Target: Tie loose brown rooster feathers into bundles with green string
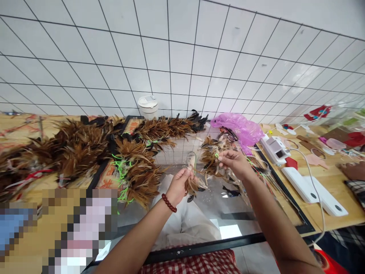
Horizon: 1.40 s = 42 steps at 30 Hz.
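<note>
My left hand (178,185), with a dark red bead bracelet (169,203) at its wrist, is closed on a small bunch of brown feathers (193,186) whose tips hang below the fingers. To the right, my right hand (232,163) pinches a bright green tie (216,155) just over a loose pile of brown and pale feathers (209,167). Beyond the left fingers lies a clear roundish item (191,160), too unclear to name. Left of my hands, brown feather bundles (141,173) bound with green ties (122,175) lie on the glass tabletop (196,215).
More feather bundles (76,144) cover the left side. A white lidded bin (148,106) stands by the tiled wall. A purple plastic bag (242,127) lies at the back right, near glasses (228,134). White devices (302,184) with a cable and another person's arm (353,171) are at right.
</note>
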{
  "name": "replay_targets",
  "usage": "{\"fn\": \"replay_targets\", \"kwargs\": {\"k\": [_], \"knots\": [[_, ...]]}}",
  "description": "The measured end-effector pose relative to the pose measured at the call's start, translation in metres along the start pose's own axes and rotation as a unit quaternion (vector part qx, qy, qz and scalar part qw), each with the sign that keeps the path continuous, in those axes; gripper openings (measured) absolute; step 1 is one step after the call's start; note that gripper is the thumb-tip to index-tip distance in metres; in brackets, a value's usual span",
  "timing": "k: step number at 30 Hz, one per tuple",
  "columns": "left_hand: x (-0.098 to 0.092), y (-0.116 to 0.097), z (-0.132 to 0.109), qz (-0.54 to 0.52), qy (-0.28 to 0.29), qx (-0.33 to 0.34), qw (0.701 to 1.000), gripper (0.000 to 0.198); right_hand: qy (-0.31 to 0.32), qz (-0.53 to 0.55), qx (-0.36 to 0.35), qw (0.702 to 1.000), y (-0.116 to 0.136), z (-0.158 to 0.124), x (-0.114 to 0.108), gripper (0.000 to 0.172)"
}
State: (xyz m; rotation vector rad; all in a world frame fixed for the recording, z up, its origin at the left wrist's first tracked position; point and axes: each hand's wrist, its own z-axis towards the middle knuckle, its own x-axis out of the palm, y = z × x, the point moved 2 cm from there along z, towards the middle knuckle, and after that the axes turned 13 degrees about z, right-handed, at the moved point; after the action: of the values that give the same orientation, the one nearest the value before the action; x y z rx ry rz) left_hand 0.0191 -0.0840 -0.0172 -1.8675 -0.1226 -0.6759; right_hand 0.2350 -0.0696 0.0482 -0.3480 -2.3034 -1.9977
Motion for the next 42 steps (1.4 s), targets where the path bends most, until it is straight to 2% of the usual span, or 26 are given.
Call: {"fn": "replay_targets", "kwargs": {"k": [4, 7, 9, 12, 13, 15, 17, 19, 21, 24, 26, 29, 32, 37, 42], "knots": [[0.009, -0.015, 0.007, 0.120, 0.041, 0.038, 0.991, 0.037, 0.045, 0.043, 0.000, 0.998, -0.007, -0.004, 0.039, 0.032], [0.011, -0.022, 0.013, 0.176, 0.074, 0.029, 0.981, 0.036, 0.062, 0.069, -0.010, 0.996, -0.011, -0.003, 0.055, 0.031], [0.007, -0.022, 0.015, 0.174, 0.061, 0.036, 0.982, 0.036, 0.057, 0.104, -0.019, 0.993, -0.014, 0.001, 0.055, 0.034], [-0.003, -0.020, 0.015, 0.156, 0.023, 0.061, 0.986, 0.038, 0.020, 0.139, -0.045, 0.989, -0.016, 0.011, 0.037, 0.036], [-0.006, -0.020, 0.015, 0.149, 0.010, 0.068, 0.986, 0.038, 0.000, 0.123, -0.064, 0.990, -0.015, 0.014, 0.029, 0.035], [-0.011, -0.019, 0.015, 0.134, -0.009, 0.080, 0.988, 0.037, -0.040, 0.020, -0.124, 0.991, -0.010, 0.018, 0.014, 0.028], [-0.013, -0.020, 0.015, 0.123, -0.018, 0.090, 0.988, 0.036, -0.057, -0.140, -0.198, 0.968, -0.003, 0.017, 0.009, 0.018], [-0.013, -0.022, 0.015, 0.124, -0.022, 0.096, 0.987, 0.035, -0.030, -0.237, -0.242, 0.940, 0.000, 0.013, 0.017, 0.013], [-0.013, -0.023, 0.015, 0.127, -0.025, 0.093, 0.987, 0.035, 0.042, -0.214, -0.219, 0.951, -0.007, 0.007, 0.035, 0.018], [-0.012, -0.023, 0.014, 0.132, -0.023, 0.087, 0.987, 0.034, 0.172, -0.111, -0.087, 0.975, -0.032, 0.002, 0.064, 0.042], [-0.012, -0.024, 0.014, 0.137, -0.031, 0.088, 0.986, 0.035, 0.208, -0.070, -0.035, 0.975, -0.047, 0.002, 0.074, 0.050], [-0.013, -0.025, 0.013, 0.152, -0.052, 0.081, 0.984, 0.035, 0.197, -0.065, -0.005, 0.978, -0.056, 0.006, 0.072, 0.042], [-0.011, -0.024, 0.013, 0.183, -0.053, 0.078, 0.979, 0.036, 0.182, -0.061, -0.030, 0.981, -0.049, 0.007, 0.069, 0.041], [-0.004, -0.021, 0.009, 0.190, -0.012, 0.054, 0.980, 0.038, 0.189, -0.052, -0.063, 0.979, -0.039, 0.002, 0.076, 0.032], [0.004, -0.018, 0.004, 0.122, 0.048, -0.017, 0.991, 0.038, 0.146, -0.107, -0.136, 0.974, -0.037, -0.001, 0.073, 0.028]]}}
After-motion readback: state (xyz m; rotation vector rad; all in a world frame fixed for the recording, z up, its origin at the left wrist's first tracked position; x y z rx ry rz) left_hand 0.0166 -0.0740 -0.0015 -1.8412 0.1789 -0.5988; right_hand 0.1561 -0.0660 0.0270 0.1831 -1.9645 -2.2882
